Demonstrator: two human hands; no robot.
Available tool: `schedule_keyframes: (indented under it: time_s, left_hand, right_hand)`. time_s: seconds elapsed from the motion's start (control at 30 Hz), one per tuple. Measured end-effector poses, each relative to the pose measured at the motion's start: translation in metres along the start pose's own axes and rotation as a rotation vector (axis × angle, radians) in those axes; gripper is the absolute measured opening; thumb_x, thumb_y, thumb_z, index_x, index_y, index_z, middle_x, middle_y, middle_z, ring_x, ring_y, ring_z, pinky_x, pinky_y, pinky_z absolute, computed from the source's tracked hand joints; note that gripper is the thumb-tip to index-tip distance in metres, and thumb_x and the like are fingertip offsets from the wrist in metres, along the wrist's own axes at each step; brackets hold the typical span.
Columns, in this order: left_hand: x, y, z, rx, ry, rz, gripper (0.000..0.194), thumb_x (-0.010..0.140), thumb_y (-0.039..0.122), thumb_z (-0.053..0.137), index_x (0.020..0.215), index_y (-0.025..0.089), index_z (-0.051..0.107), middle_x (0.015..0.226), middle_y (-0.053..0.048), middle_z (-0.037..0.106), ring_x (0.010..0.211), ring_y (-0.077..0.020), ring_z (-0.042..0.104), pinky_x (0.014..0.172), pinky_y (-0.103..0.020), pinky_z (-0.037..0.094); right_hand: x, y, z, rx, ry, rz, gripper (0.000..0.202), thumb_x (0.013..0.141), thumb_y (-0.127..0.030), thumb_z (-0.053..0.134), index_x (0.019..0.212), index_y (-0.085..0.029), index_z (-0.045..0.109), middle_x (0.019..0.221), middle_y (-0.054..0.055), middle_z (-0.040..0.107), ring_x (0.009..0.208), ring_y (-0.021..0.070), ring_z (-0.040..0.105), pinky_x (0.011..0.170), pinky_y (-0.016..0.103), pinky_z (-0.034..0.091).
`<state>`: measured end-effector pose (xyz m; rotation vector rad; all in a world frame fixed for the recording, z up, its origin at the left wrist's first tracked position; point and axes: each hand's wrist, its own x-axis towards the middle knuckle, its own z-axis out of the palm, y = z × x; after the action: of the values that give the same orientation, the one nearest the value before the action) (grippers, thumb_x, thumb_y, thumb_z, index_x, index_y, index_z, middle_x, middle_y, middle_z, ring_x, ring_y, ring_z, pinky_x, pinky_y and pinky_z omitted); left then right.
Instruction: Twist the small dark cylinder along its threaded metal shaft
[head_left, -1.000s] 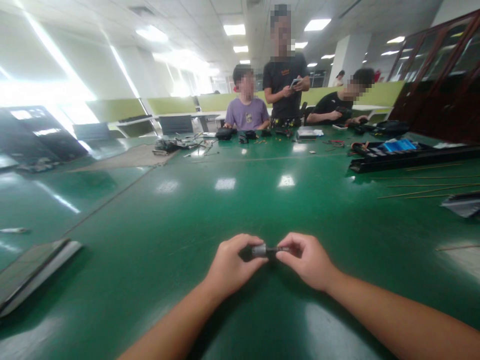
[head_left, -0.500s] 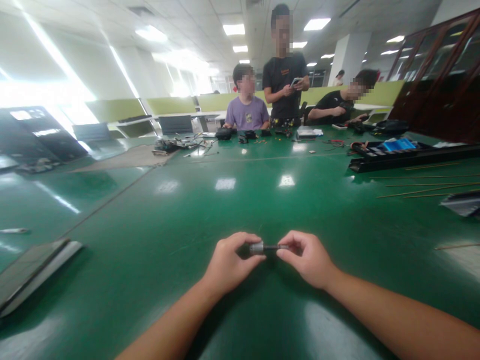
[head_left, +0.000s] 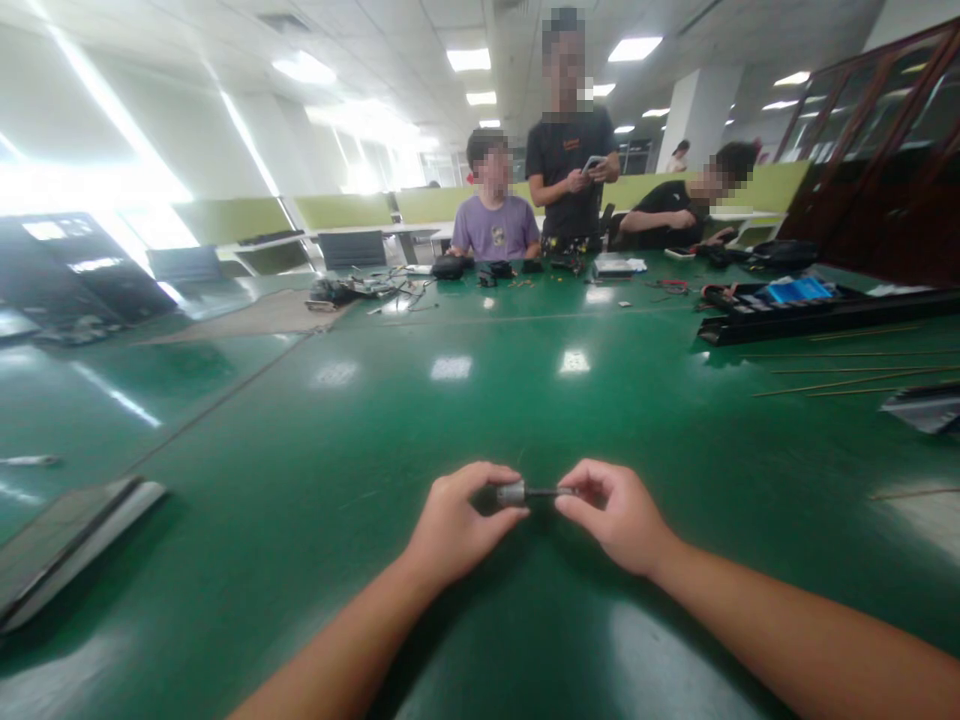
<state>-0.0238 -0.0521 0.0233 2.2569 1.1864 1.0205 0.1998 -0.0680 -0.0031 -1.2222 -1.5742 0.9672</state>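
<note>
Just above the green table [head_left: 300, 560], my left hand [head_left: 457, 515] pinches a short silvery metal cylinder [head_left: 511, 493] between thumb and fingers. A thin dark rod [head_left: 541, 492] runs out of the cylinder's right end. My right hand [head_left: 619, 515] grips the rod's far end between thumb and fingertips, so both hands hold the piece level between them. What kind of part it is, I cannot tell; the tip inside the right hand is mostly covered.
A flat panel-like object [head_left: 75, 545] lies at the left edge. Long thin rods [head_left: 862, 372] and a black tray [head_left: 810, 310] with a blue item are at the right. Along the far side sit small parts [head_left: 367, 287]. Beyond them are several people, one standing with a phone [head_left: 592, 163].
Almost nothing differs. My hands and the cylinder with its rod stay in place, apart from a very slight shift left of the cylinder.
</note>
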Motion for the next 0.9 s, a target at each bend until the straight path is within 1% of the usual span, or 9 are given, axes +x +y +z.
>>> schedule_keyframes:
  time_s: [0.67, 0.9]
  left_hand:
    - [0.0007, -0.0024, -0.0016, 0.011, 0.006, -0.003, 0.023, 0.073, 0.024, 0.078, 0.095, 0.022, 0.07, 0.094, -0.002, 0.075, 0.087, -0.0195, 0.071, 0.082, -0.031, 0.054]
    - [0.0017, -0.0012, -0.0039, 0.019, 0.007, -0.007, 0.022, 0.073, 0.025, 0.078, 0.094, 0.021, 0.071, 0.093, -0.003, 0.075, 0.086, -0.0202, 0.071, 0.081, -0.032, 0.055]
  right_hand:
    - [0.0007, 0.0008, -0.0022, 0.014, 0.002, 0.013, 0.013, 0.077, -0.029, 0.069, 0.08, -0.016, 0.069, 0.067, 0.001, 0.064, 0.062, 0.0152, 0.055, 0.059, 0.026, 0.042]
    - [0.0014, 0.0029, -0.0007, 0.052, -0.003, 0.028, 0.015, 0.077, -0.031, 0.068, 0.079, -0.016, 0.067, 0.069, 0.002, 0.065, 0.063, 0.0158, 0.057, 0.061, 0.027, 0.044]
